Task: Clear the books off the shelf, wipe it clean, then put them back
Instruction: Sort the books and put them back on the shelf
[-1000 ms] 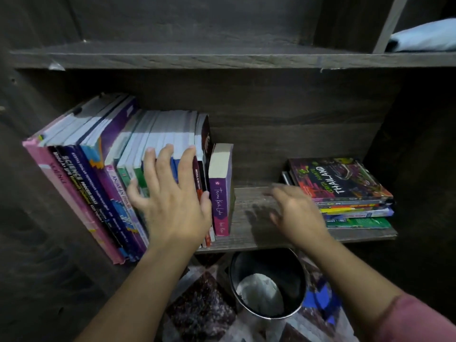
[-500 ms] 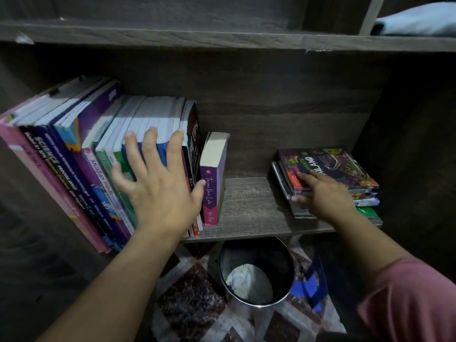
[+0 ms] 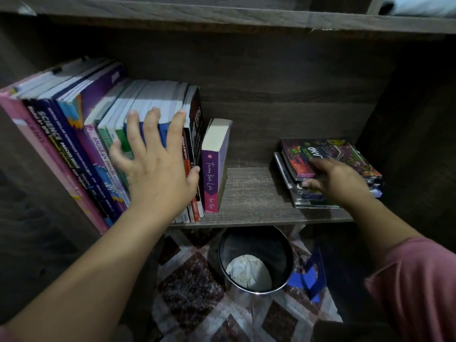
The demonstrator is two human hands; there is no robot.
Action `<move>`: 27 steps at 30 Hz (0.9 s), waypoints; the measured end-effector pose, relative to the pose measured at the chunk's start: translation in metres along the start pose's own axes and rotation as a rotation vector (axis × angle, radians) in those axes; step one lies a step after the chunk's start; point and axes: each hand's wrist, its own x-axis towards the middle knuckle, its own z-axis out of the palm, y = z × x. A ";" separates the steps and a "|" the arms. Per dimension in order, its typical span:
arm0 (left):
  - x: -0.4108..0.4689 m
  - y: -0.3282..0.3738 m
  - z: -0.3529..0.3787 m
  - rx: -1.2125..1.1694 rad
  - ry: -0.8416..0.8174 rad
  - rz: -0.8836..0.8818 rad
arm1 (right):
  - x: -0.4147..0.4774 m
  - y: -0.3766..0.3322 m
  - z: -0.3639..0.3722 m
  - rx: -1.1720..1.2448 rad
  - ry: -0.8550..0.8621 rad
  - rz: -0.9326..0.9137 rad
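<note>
- My left hand (image 3: 158,169) is open – fingers straight and spread, palm flat against the spines of the row of books (image 3: 74,134), thumb tip touching the thin spines at the row's right end.
- My right hand (image 3: 333,180) grips the stack of books (image 3: 345,154) at its left edge: fingers curled over the top cover, thumb against the side lower down. I can't tell how many books are in the pinch.
- The row of books stands at the left end of the shelf (image 3: 251,193), all leaning left against the side wall.
- A purple paperback (image 3: 213,174) stands at the row's right end, tilted a little, just beside my thumb.
- The stack of books lies flat at the right end of the shelf, well apart from the row, with bare board between.
- Upper shelf (image 3: 222,18) above; a pale cloth (image 3: 419,6) sits on it at far right.
- Below the shelf, a round dark bin (image 3: 259,243) on the floor with crumpled white paper (image 3: 248,270) inside – standing on a patterned rug (image 3: 192,287).
- A pink sleeve (image 3: 414,292) covers my right upper arm.
</note>
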 end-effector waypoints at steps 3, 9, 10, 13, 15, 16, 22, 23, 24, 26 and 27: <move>0.000 -0.001 -0.002 0.001 -0.001 0.008 | 0.005 -0.003 -0.004 0.187 0.124 0.065; -0.002 -0.006 -0.004 0.019 -0.003 0.041 | 0.013 -0.011 0.001 0.147 0.016 0.021; -0.002 -0.008 -0.004 0.025 0.000 0.047 | 0.013 -0.010 0.003 0.100 -0.024 -0.005; -0.002 -0.011 -0.003 0.049 0.000 0.059 | 0.013 -0.009 0.010 -0.032 -0.018 -0.047; -0.002 -0.011 -0.004 0.053 0.000 0.062 | 0.014 -0.011 0.014 -0.095 0.042 -0.070; -0.002 -0.011 -0.004 0.054 -0.002 0.062 | 0.014 -0.013 0.015 -0.104 0.083 -0.068; -0.002 -0.010 -0.003 0.058 -0.005 0.057 | 0.016 -0.024 0.013 -0.142 0.018 0.023; -0.002 -0.010 -0.003 0.061 -0.004 0.058 | 0.015 -0.024 0.015 -0.161 0.001 0.033; -0.002 -0.010 -0.002 0.064 -0.004 0.057 | 0.014 -0.026 0.016 -0.176 0.016 0.045; -0.002 -0.010 -0.002 0.067 -0.002 0.050 | 0.016 -0.031 0.018 -0.216 0.079 0.053; -0.002 -0.009 -0.002 0.067 -0.001 0.047 | 0.018 -0.035 0.019 -0.235 0.091 0.054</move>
